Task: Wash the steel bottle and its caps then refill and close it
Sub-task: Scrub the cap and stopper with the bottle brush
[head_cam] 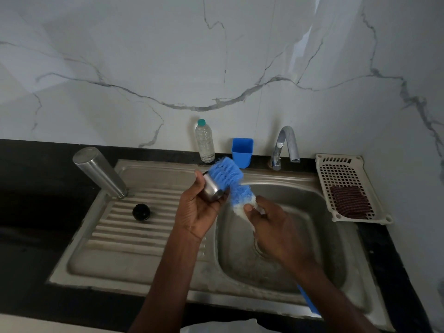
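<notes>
Left hand curled round steel cap; right hand gripping blue bottle brush, bristles against cap. Steel bottle inverted at draining board's far left corner, black inner cap near.

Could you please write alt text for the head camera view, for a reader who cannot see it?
Over a steel sink, the left hand holds a steel cap while the right hand scrubs it with a blue brush. The steel bottle stands upside down on the drainboard beside a black cap.
</notes>
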A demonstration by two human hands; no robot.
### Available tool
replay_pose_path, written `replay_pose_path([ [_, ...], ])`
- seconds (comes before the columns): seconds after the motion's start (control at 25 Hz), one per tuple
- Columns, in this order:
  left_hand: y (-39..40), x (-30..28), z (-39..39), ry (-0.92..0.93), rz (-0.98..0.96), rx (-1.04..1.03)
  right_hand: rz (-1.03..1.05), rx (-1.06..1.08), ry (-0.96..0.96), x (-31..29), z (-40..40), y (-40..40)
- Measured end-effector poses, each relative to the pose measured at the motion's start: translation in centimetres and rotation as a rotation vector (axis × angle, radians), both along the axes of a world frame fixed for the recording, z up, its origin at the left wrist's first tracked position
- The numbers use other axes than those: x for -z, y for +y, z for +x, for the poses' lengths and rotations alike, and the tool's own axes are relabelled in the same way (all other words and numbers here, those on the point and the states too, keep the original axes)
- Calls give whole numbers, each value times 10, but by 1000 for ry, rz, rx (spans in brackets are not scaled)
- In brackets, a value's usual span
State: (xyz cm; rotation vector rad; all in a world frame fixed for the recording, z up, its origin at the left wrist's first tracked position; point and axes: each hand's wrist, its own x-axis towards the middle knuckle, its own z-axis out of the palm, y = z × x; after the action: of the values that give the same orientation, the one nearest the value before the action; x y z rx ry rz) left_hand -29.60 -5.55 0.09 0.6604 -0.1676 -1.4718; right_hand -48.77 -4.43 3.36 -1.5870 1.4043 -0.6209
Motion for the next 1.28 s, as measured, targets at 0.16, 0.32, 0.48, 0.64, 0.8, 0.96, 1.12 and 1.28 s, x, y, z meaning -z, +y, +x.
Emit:
replay_pose_path([
  [0.16, 1, 4, 3, -46, -8, 42, -54, -22, -33, -4, -4, 7],
  [0.32, 3, 4, -3, 50, -79, 59, -73, 27, -4, 0, -1, 6],
  [0.48, 1, -1, -7, 8, -83, 14, -133, -75, 89, 2, 0, 10],
  [0.64, 1, -1, -6, 54, -83, 20, -78, -1, 18, -2, -8, 0],
  [0.8, 0, -2, -9, 33, -41, -29, -118, -64, 71, -4, -7, 1],
  [0.96, -3, -6, -5, 67, -75, -44, -51, 36, -64, 0, -7, -1],
  [1.12, -3, 0, -3, 66, -26, 1, -115, 4, -2, -4, -9, 2],
  [1.28, -9, 0, -8, -10, -6, -31, -131, -60, 82, 4, -5, 6],
])
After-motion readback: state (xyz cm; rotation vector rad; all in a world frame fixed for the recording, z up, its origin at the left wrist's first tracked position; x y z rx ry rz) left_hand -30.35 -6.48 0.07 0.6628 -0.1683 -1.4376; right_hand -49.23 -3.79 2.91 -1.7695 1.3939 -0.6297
